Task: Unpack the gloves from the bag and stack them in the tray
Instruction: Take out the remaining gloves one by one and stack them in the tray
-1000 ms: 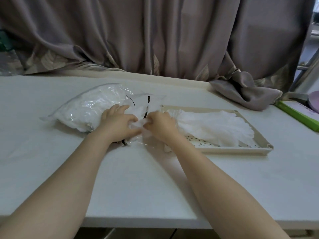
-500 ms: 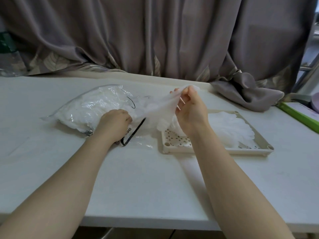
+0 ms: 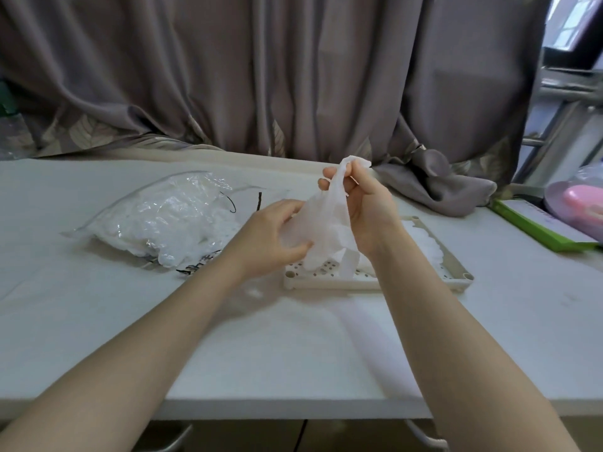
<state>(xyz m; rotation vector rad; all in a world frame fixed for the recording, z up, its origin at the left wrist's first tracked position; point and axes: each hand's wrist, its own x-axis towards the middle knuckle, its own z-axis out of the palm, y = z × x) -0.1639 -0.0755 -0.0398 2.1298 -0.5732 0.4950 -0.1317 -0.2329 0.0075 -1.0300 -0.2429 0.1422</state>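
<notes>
Above the tray (image 3: 456, 269), right hand (image 3: 365, 210) pinches the glove (image 3: 326, 223), left hand (image 3: 270, 236) grips its lower part; best spread flat before stacking.

The right hand (image 3: 365, 210) is raised above the table (image 3: 293, 347), pinching the top of a thin white glove (image 3: 326, 223) between thumb and fingers; the glove hangs down over the near left corner of the tray (image 3: 329, 282). The left hand (image 3: 270, 239) holds the glove's lower part from the left, thumb underneath. More gloves (image 3: 424, 243) lie in the perforated tray behind the right wrist. Left of the tray, the clear bag (image 3: 163, 220), full of white gloves, lies on its side. A grey curtain (image 3: 293, 76) hangs behind, its end bunched on the table. A green-edged board (image 3: 541, 230) sits at the far right.
</notes>
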